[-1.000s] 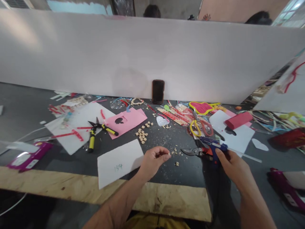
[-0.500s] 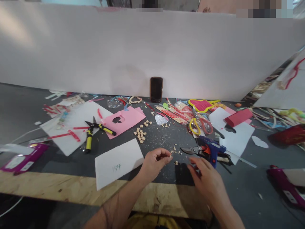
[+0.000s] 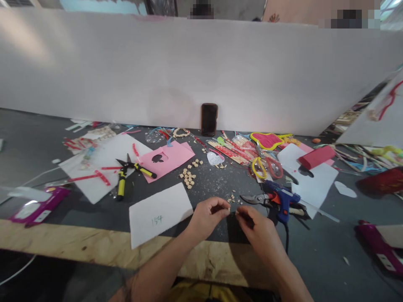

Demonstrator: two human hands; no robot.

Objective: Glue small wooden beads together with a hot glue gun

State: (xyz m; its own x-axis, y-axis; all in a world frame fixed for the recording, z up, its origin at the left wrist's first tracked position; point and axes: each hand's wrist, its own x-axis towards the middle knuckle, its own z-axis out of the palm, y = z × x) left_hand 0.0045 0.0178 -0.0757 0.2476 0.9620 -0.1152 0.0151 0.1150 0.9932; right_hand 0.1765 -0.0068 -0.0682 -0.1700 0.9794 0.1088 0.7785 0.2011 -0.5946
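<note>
My left hand (image 3: pixel 209 216) is closed in a pinch, with a tiny pale wooden piece (image 3: pixel 229 210) at its fingertips. Facing it, just to the right, my right hand (image 3: pixel 256 226) also pinches, holding a small pale wooden piece (image 3: pixel 237 213). A narrow gap separates the two pinches, low over the dark table. Beyond the fingers lie small wooden bits (image 3: pixel 232 197). A pile of little wooden clusters (image 3: pixel 188 178) sits farther left. Beside my left forearm is a white card (image 3: pixel 160 216) marked 154. Pruning shears (image 3: pixel 255 198) and a blue glue gun (image 3: pixel 283 199) lie close to my right hand.
Black-and-yellow pliers (image 3: pixel 121 178) lie beside pink paper (image 3: pixel 170 161) on the left. A phone (image 3: pixel 209 119) leans on the white partition (image 3: pixel 126 67). Yellow-and-red-handled scissors (image 3: pixel 258 167), red-patterned sticks (image 3: pixel 228 153) and purple devices (image 3: pixel 42 205) are spread around.
My right hand has moved left towards my left hand and closed its fingers on a small wooden piece from the table. My left hand keeps its pinch. The view has shifted slightly.
</note>
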